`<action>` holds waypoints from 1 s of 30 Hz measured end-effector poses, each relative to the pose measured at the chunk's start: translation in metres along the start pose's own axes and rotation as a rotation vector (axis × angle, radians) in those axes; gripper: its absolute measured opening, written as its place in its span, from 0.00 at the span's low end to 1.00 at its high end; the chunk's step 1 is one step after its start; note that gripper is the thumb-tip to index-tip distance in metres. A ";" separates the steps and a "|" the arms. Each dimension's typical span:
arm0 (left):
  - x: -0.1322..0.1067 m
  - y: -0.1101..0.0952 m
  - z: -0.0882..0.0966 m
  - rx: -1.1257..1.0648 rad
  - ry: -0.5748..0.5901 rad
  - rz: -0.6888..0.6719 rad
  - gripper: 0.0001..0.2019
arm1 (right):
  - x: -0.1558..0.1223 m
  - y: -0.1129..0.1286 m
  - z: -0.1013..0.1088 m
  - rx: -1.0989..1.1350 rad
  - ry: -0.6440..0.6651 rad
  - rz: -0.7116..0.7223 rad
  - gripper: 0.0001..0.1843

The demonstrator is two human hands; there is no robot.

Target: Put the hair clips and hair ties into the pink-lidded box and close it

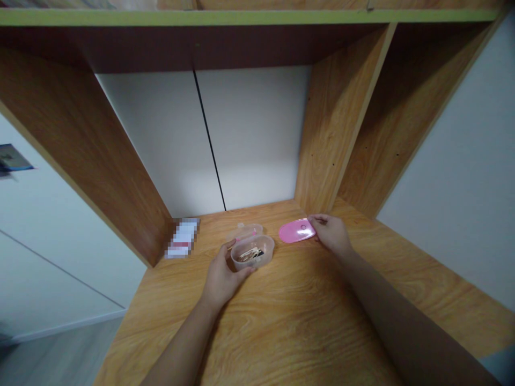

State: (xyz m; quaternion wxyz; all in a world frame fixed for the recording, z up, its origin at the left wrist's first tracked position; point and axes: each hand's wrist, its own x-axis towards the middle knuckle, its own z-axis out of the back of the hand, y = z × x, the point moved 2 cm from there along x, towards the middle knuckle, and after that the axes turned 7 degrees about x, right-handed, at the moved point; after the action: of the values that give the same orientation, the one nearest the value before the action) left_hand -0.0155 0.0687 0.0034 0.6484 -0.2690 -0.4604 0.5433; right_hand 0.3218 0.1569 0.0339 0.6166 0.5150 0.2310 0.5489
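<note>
A small oval translucent plastic box (267, 252) stands on the wooden desk with its hinged lid (248, 230) tipped back behind it. Inside lie several small light and dark pieces (250, 254), possibly hair clips, too small to tell for sure. My left hand (221, 276) is wrapped round the box's left side, fingers behind and thumb along the front. To the right of the box, my right hand (330, 231) pinches the right end of a flat, shiny pink oval plate (295, 230) with a small round mark on it. The plate is close to the desk; whether it touches I cannot tell.
The wooden desk (273, 332) runs up to a white back panel (249, 145). A blurred-out card-like object (182, 238) lies at the back left. Wooden uprights (341, 118) stand on both sides, and a green-edged shelf (241, 17) spans overhead.
</note>
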 end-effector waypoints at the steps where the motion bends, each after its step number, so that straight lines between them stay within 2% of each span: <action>1: 0.000 0.000 0.000 0.003 0.000 -0.001 0.39 | -0.001 0.004 0.000 -0.012 -0.009 0.022 0.16; 6: -0.001 -0.003 0.002 0.062 -0.007 -0.002 0.39 | -0.008 0.019 0.000 -0.056 -0.047 0.096 0.18; 11: -0.001 -0.003 0.003 0.068 -0.010 -0.003 0.39 | -0.011 0.022 0.000 -0.051 -0.074 0.168 0.19; 15: 0.000 -0.002 0.002 0.049 -0.013 -0.004 0.39 | -0.014 0.030 0.002 -0.139 -0.106 0.396 0.16; 18: 0.000 -0.001 0.001 0.021 -0.009 -0.005 0.39 | -0.018 0.037 0.002 -0.195 -0.049 0.564 0.14; 21: 0.000 -0.001 0.001 0.000 -0.005 0.006 0.39 | -0.021 0.041 0.000 -0.219 0.005 0.673 0.13; 30: 0.000 -0.005 0.002 0.004 0.008 0.020 0.39 | -0.022 0.038 -0.001 -0.187 -0.013 0.762 0.12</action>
State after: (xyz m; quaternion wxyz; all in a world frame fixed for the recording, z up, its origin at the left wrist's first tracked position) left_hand -0.0146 0.0668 0.0087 0.6453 -0.2746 -0.4542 0.5495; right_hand 0.2978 0.1319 0.0613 0.4141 0.5089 -0.0317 0.7540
